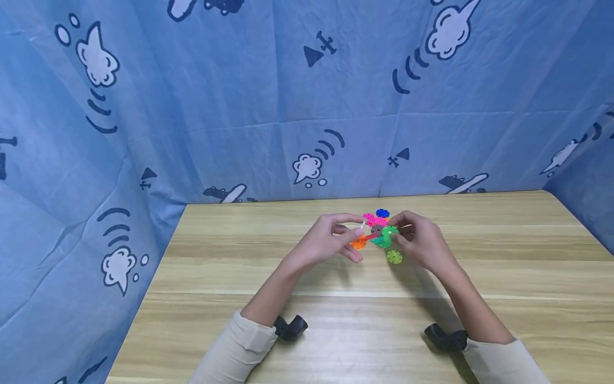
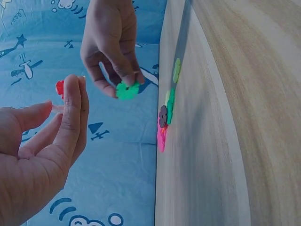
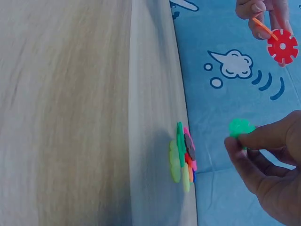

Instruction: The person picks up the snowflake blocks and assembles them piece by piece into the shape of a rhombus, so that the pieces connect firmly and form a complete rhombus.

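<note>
My left hand (image 1: 326, 238) pinches a small joined set of notched plastic discs between thumb and fingers. In that set, a red disc (image 3: 288, 51) faces the right wrist camera, an orange disc (image 3: 264, 27) shows edge-on against it, and a thin white piece (image 1: 363, 226) sits at the fingertips. To the right, my right hand (image 1: 422, 241) pinches a green disc (image 2: 127, 92) at its edge, held above the table. Both hands are raised over a group of loose discs, a short gap apart.
On the wooden table (image 1: 268, 277) lie several more discs: a blue one (image 1: 382, 213), a pink one (image 1: 369, 219), a brown one (image 2: 163, 116), a teal one (image 1: 382, 242) and a yellow-green one (image 1: 394, 257). A patterned blue curtain (image 1: 240, 128) hangs behind the far edge.
</note>
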Demonstrator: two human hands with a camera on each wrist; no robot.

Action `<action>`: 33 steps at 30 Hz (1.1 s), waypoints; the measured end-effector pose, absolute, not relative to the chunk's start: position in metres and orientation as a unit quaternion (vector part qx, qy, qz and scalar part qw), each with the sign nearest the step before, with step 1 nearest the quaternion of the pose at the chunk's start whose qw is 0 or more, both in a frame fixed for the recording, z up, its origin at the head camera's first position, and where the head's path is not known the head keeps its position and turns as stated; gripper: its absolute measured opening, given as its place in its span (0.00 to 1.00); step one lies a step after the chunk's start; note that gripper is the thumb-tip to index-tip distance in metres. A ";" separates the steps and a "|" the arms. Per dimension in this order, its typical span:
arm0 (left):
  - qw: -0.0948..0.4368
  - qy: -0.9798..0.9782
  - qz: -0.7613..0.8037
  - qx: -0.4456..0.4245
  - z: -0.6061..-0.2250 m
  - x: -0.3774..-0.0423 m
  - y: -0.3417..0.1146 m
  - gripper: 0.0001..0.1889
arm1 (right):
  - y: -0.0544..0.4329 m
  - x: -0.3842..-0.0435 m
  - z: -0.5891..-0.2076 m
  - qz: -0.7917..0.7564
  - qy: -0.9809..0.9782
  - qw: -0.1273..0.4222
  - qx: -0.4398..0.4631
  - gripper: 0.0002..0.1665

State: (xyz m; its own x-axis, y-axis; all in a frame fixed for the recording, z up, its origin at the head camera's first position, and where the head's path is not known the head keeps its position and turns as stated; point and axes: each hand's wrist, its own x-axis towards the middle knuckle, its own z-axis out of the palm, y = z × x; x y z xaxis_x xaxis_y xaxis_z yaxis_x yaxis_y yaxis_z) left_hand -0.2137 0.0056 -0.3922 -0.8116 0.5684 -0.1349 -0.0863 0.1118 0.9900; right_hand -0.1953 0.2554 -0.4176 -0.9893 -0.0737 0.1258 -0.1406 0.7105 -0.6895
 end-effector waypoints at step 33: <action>0.255 0.719 0.624 0.171 -0.394 -0.213 0.007 0.18 | 0.246 -0.188 -0.402 0.555 -0.811 0.103 0.150 0.20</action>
